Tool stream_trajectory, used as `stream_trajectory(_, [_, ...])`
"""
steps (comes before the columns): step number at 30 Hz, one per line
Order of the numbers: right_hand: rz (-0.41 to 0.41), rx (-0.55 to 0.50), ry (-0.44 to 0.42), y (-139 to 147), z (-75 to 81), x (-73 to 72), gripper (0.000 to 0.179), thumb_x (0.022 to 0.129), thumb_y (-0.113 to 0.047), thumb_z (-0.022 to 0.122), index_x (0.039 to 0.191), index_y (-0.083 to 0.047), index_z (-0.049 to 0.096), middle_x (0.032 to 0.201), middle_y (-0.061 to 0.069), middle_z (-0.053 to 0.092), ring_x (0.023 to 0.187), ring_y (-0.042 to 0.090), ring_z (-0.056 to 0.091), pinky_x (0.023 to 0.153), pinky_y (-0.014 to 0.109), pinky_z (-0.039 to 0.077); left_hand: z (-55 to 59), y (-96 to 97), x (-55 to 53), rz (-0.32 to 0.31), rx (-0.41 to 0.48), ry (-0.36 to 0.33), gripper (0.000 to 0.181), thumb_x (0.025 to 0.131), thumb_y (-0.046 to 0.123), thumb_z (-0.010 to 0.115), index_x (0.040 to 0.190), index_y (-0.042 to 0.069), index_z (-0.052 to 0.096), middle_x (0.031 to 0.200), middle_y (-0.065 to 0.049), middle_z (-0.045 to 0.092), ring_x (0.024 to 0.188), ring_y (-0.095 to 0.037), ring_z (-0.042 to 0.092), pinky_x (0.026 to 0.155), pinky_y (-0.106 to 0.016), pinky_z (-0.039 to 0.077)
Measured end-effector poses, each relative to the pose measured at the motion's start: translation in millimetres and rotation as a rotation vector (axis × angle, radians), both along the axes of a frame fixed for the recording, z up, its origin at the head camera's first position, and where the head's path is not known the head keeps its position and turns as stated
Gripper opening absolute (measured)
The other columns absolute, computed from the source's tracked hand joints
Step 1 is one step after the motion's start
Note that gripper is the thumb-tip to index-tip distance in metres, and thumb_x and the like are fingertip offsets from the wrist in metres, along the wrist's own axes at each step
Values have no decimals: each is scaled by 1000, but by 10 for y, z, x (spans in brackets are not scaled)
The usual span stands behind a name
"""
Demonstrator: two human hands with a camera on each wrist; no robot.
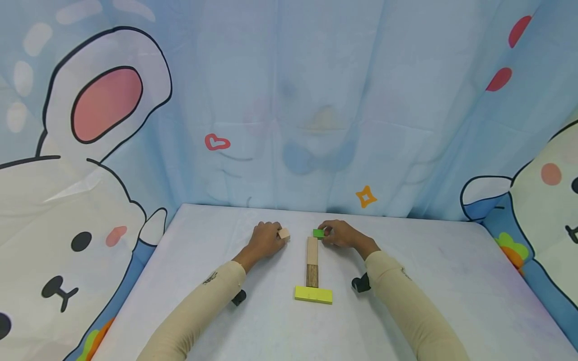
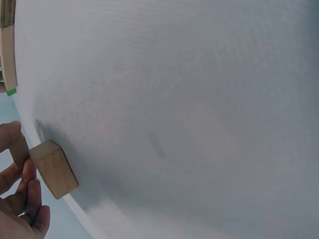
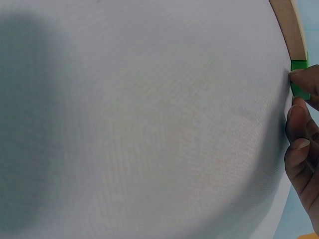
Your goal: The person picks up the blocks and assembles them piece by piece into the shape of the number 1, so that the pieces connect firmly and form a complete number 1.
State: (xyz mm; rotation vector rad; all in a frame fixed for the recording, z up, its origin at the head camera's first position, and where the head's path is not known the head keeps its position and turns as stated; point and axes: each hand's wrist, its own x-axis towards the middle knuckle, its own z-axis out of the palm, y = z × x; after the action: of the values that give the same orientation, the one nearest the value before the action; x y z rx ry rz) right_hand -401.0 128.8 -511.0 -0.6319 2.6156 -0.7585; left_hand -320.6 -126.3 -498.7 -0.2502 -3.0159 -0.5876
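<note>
Green block [image 1: 318, 233] in right hand [image 1: 341, 234], wooden block [image 2: 19, 152] in left hand [image 1: 265, 238]

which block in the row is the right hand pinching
The green block at the row's far end, pinched by the right hand; the yellow block, dark brown block and pale block in that row are not held.

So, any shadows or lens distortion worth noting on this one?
Head view: bright, with soft shadows near the beige fabric sleeves. Left wrist view: dimmer, a shadow beside the light-brown rectangular wooden block. Right wrist view: broad dark shadow at left; the edge of the flat white tabletop bows, probably lens distortion.
</note>
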Motion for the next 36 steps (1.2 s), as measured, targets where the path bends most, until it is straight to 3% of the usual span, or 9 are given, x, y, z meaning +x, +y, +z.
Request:
stream_trajectory(6, [-5, 3, -3, 0, -4, 0, 38, 91, -13, 71, 127, -6, 63, 109, 11, 65, 90, 20, 60, 76, 33, 53, 21, 11, -3, -7, 11, 14, 33, 92, 25, 73, 115, 1, 69, 99, -11, 72, 83, -21, 60, 76, -35, 48])
stream_trajectory(23, [10, 4, -3, 9, 22, 9, 39, 91, -13, 71, 128, -5, 62, 109, 11, 64, 87, 18, 60, 74, 32, 53, 11, 56, -50, -30, 46, -28, 34, 94, 24, 71, 118, 0, 66, 101, -10, 69, 83, -14, 58, 78, -32, 51])
stream_trajectory(36, [15, 2, 2, 4, 8, 8, 39, 91, -14, 71, 128, -5, 63, 107, 10, 64, 84, 17, 60, 71, 30, 53, 24, 116, -71, -27, 73, -94, 37, 95, 26, 70, 122, 1, 64, 101, -6, 67, 83, -13, 54, 78, -30, 49])
